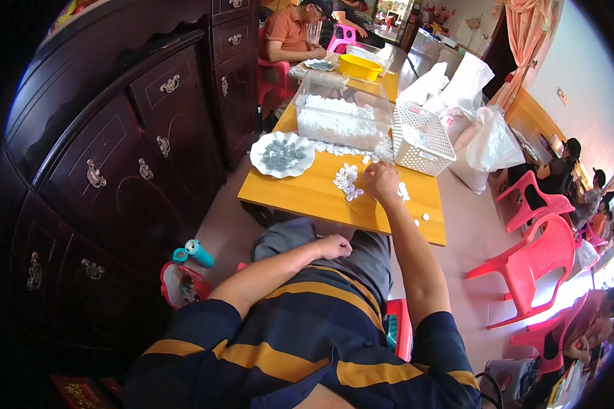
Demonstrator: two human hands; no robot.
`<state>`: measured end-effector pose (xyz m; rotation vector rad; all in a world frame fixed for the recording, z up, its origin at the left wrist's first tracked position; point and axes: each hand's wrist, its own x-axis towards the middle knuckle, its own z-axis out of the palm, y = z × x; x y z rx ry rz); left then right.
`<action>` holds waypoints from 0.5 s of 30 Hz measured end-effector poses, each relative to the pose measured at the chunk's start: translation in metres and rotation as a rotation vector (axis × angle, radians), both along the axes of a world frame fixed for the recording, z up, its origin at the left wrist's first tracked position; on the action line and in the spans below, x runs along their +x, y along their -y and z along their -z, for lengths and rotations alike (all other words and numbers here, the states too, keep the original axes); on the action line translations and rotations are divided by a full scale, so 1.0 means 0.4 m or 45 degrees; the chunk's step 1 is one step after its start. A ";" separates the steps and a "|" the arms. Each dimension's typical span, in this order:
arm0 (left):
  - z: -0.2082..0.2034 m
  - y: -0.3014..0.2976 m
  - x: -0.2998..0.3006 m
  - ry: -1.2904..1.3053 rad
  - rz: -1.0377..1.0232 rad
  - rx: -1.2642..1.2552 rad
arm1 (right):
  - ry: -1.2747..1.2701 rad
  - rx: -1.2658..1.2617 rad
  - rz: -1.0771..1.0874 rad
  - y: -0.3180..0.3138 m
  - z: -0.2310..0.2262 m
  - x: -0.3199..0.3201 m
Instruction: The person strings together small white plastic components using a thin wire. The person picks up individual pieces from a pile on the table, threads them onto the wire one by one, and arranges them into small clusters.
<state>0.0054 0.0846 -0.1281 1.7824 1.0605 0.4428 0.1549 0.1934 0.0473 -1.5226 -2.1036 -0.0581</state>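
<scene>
My right hand [382, 183] reaches out onto the yellow table [307, 194], its fingers curled down among small white plastic pieces [346, 179] scattered there. Whether it grips one is hidden. My left hand [334, 245] rests closed on my lap, below the table's near edge, with nothing visible in it. A white plate [305, 162] of small grey metal parts [282, 155] lies at the table's left. Behind it stands a clear plastic bin [341, 116] full of white pieces.
A white lattice basket [423, 140] and white plastic bags [491, 143] stand at the right. A dark wooden cabinet [130, 163] lines the left. Red plastic chairs [539, 266] stand on the right. A person in an orange shirt [286, 34] sits at the far end by a yellow bowl [359, 67].
</scene>
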 end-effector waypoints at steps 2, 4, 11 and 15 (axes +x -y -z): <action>0.010 -0.004 -0.003 0.075 -0.026 0.008 | 0.047 -0.009 0.006 -0.007 -0.013 0.014; 0.008 -0.006 -0.001 0.063 -0.021 0.010 | 0.048 -0.118 -0.011 -0.009 -0.012 0.015; -0.022 0.005 0.002 0.000 -0.005 0.058 | 0.112 -0.278 -0.108 -0.012 0.012 0.017; -0.010 0.003 0.004 0.028 -0.018 0.054 | 0.206 -0.316 -0.103 -0.005 -0.004 0.005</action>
